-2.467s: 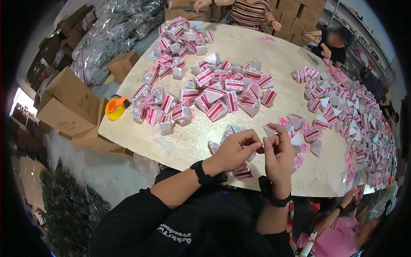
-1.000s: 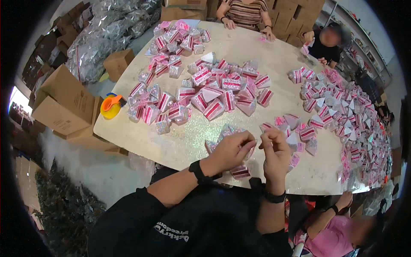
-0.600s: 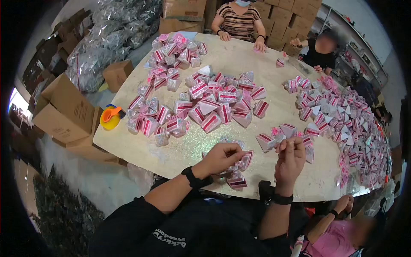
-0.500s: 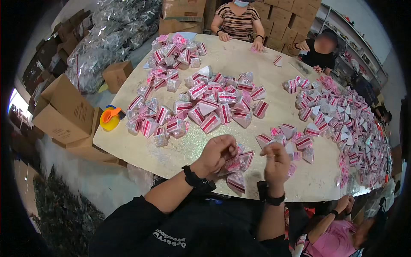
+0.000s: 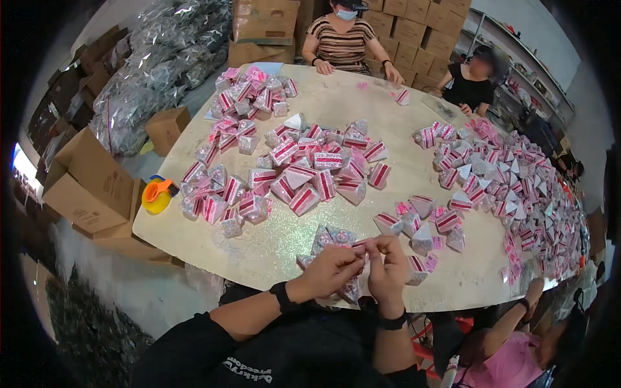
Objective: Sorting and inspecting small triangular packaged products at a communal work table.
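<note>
Change: the hands are together now. Left hand (image 5: pixel 331 268) and right hand (image 5: pixel 387 268) meet at the fingertips low over the near side of the table (image 5: pixel 259 258), thumbs and forefingers drawn in to a pinch. A striped wedge (image 5: pixel 361 244) shows right at the meeting point; I cannot tell whether it is gripped or merely lies behind the fingers, nor whether anything fine sits between the tips. Glitter wedge (image 5: pixel 323 240) lies just beyond the left hand, on the table; loose wedge (image 5: pixel 417 271) lies just right of the right hand.

Meaning (judgement): fine two-handed work on something small, with neither hand reaching for a heap.

Against the frame half a second ago: hands were apart then, the right raised with fingers curled, the left over the near wedges. The left no longer hides the glitter wedge. The whole view has shifted, so the middle heap (image 5: pixel 317 161) sits lower in it; its layout looks the same. Across the table, the striped-top worker's hand (image 5: pixel 394 74) is now close to a far wedge (image 5: pixel 402 97), and a pink scrap (image 5: pixel 362 85) lies uncovered. At lower right, the pink-shirt worker's hand (image 5: pixel 535 290) now reaches up to the table edge.
</note>
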`<state>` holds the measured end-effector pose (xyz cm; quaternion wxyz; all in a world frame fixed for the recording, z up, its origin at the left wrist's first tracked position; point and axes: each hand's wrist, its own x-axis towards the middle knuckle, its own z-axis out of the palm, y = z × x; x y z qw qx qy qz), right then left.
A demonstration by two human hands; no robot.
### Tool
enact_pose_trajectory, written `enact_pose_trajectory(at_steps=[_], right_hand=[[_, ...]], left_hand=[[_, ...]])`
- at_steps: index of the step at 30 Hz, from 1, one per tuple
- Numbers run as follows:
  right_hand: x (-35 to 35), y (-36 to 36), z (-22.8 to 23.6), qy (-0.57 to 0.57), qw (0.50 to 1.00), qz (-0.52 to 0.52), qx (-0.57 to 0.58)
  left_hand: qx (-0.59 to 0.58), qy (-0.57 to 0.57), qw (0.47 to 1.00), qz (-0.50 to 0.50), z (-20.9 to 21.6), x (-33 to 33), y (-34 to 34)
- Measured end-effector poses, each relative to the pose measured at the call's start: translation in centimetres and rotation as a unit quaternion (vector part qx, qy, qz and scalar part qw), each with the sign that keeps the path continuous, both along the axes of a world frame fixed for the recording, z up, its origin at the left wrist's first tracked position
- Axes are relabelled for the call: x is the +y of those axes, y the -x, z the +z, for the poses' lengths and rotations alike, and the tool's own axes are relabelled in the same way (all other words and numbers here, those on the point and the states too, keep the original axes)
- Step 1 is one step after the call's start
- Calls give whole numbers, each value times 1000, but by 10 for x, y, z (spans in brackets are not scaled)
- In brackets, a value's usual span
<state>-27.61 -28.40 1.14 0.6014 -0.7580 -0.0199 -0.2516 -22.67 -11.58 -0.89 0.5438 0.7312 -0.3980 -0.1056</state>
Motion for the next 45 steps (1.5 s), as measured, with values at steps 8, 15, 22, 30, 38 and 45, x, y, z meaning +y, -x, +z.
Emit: enact_pose_trajectory(at_steps=[8,15,22,30,38,45], right_hand=[[10,5,-15,-61,996,-10,67],[4,9,-9,107,993,32,33],[-8,11,-3,83,990,110,34],[-3,10,10,226,968,110,1],[-8,13,4,213,974,78,6],[22,23,-27,20,992,-126,16]], left_hand=[[195,148,967,65,-6,-5,9],[299,125,945,51,-4,0,0],[207,110,972,20,-7,7,3],[167,101,979,63,-6,1,13],[105,101,989,29,-3,-2,5],[193,112,974,31,0,-9,20]])
